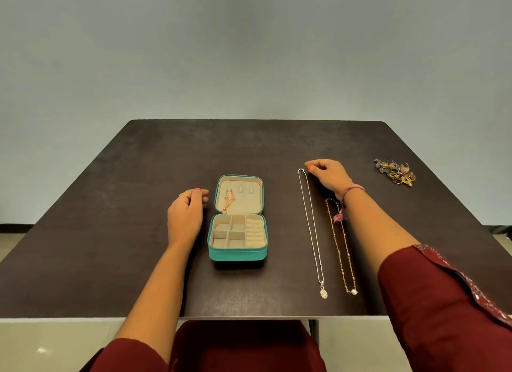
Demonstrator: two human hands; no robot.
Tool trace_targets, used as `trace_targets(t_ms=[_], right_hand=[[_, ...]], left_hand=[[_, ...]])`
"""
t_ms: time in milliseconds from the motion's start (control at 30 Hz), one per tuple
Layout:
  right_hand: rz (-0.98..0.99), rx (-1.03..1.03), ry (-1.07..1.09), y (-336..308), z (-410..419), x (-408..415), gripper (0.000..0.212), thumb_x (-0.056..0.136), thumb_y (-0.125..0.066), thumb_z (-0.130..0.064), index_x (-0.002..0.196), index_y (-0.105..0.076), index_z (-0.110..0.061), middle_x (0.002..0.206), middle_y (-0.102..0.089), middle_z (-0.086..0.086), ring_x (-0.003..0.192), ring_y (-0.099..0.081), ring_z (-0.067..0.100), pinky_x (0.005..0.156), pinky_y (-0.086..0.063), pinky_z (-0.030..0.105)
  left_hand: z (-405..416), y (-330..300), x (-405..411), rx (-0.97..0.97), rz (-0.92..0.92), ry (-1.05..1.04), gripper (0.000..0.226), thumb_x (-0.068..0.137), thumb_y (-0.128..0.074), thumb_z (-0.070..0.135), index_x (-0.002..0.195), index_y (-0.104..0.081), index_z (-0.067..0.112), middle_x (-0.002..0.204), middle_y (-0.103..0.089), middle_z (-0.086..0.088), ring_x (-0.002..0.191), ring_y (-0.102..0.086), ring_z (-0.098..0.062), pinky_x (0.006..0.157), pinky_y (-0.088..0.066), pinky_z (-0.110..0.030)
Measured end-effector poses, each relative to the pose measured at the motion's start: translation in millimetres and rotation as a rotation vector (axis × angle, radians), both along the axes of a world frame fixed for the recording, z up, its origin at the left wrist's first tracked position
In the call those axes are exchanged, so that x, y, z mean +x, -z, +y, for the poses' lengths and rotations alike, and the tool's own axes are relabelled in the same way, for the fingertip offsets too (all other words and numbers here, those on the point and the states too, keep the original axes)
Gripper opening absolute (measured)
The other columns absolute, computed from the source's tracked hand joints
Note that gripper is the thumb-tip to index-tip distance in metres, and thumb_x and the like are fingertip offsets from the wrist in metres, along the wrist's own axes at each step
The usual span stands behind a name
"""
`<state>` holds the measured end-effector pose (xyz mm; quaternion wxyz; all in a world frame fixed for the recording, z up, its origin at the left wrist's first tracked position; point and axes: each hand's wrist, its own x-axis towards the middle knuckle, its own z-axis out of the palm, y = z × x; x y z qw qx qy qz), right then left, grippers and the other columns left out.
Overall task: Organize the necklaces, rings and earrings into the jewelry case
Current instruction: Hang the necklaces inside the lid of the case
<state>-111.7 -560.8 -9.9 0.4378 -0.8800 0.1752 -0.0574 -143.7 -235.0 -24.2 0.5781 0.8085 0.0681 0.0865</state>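
A teal jewelry case [237,253] lies open in the middle of the table, its beige compartments bare. A rose-gold necklace [227,201] hangs on the leftmost hook inside the lid. To the right lie a silver necklace [312,230] with an oval pendant and a gold necklace [342,249] with a pearl, both stretched out lengthwise. My right hand [328,174] has its fingers curled at the silver necklace's far end and seems to pinch the chain there. My left hand [186,213] rests on the table just left of the case, fingers loosely curled, holding nothing.
A heap of rings and earrings [396,172] sits at the far right of the dark brown table [110,233]. The gold necklace's far end passes under my right wrist. The table's front edge runs just above my lap.
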Motion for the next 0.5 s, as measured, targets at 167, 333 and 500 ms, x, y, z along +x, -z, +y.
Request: trace_targets(t_ms=[167,333,500], right_hand=[[0.034,-0.095,0.026,-6.8,11.9,6.6,0.013,0.088,-0.063,-0.042,0.098,-0.069,-0.035,0.099,-0.063,-0.013,0.099,-0.05,0.012,0.091,-0.029,0.04],[0.062,-0.18,0.066,-7.2,15.9,14.1,0.008,0.087,-0.064,-0.04,0.083,-0.069,-0.035,0.09,-0.062,-0.016,0.09,-0.048,0.011,0.092,-0.028,0.042],[0.131,-0.236,0.022,-10.9,21.1,16.3,0.023,0.094,-0.055,-0.035,0.092,-0.075,-0.023,0.103,-0.064,-0.021,0.096,-0.052,0.014,0.097,-0.027,0.043]], left_hand=[[0.1,1.6,2.0,-0.022,-0.005,-0.01,0.026,0.096,-0.043,0.027,0.084,-0.066,0.03,0.09,-0.068,0.007,0.092,-0.063,-0.012,0.09,-0.05,-0.042],[0.2,1.9,1.9,-0.037,-0.012,-0.016,0.026,0.095,-0.043,0.026,0.086,-0.068,0.027,0.089,-0.068,0.006,0.09,-0.063,-0.011,0.09,-0.051,-0.042],[0.0,2.5,1.7,-0.061,-0.018,-0.013,0.026,0.095,-0.043,0.026,0.086,-0.068,0.025,0.089,-0.068,0.005,0.089,-0.064,-0.013,0.089,-0.052,-0.042]])
